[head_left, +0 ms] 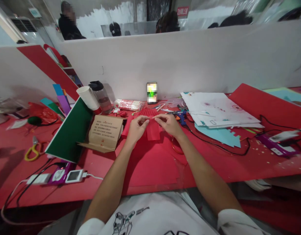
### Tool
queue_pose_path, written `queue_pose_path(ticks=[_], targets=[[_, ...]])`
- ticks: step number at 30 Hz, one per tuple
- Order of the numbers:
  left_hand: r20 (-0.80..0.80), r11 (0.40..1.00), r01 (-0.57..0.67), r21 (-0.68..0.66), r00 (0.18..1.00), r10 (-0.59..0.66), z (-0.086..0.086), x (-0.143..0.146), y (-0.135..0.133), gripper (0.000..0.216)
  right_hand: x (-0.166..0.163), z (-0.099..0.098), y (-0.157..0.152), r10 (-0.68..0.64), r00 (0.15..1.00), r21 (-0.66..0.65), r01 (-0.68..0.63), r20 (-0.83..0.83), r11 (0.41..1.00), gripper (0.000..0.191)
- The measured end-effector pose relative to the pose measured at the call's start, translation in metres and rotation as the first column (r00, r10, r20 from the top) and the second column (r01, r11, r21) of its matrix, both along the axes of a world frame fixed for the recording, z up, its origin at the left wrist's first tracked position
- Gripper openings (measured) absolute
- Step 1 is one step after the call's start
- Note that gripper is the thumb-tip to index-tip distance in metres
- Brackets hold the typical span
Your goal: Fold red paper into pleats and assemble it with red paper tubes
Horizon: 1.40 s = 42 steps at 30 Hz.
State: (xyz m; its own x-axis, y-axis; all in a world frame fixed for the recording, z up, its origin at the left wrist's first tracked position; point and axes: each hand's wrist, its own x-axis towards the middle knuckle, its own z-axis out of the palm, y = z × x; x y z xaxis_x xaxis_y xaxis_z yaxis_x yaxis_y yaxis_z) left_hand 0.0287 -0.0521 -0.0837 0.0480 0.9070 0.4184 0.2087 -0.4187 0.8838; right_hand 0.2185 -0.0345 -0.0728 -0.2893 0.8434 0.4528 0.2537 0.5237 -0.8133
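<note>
My left hand [137,127] and my right hand [168,124] meet over a piece of red pleated paper [152,132] in the middle of the red table [150,169]. Both hands pinch the paper's upper edge with fingers closed on it. A thin pale stick [157,116] shows between the fingertips; which hand holds it I cannot tell. A larger red sheet [152,163] lies flat under the paper, toward me.
A brown cardboard box [103,133] and a green board [69,133] lie left of my hands. A glue gun [181,116], white sheets [214,109], a phone [152,92], a cup [88,97], a bottle [101,96], scissors [33,150] and cables surround them. People sit beyond the white partition [189,58].
</note>
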Motion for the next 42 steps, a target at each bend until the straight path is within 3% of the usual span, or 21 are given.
queue_pose_path(ticks=[11,18,32,42], targets=[[-0.061,1.0,-0.01,0.006,0.998,0.011,0.0016,0.0028,-0.0023,0.006,-0.0043,-0.0034,-0.0021,0.034,0.999,-0.002,-0.034,0.028,0.999,0.019],[-0.006,0.998,0.051,-0.037,0.999,-0.052,-0.0008,0.0048,-0.0013,0.015,-0.0048,-0.0047,-0.0011,0.016,1.0,-0.022,-0.016,0.005,1.0,0.018],[-0.027,0.999,-0.027,0.026,0.999,0.027,0.0015,0.0014,-0.002,0.016,0.0,-0.0032,0.0019,-0.038,0.996,-0.009,0.037,-0.086,0.999,0.02],[-0.016,0.999,0.01,0.038,1.0,-0.009,0.0022,0.004,-0.0029,0.009,-0.0044,-0.0025,-0.0007,0.019,0.997,-0.048,-0.022,-0.075,0.999,0.017]])
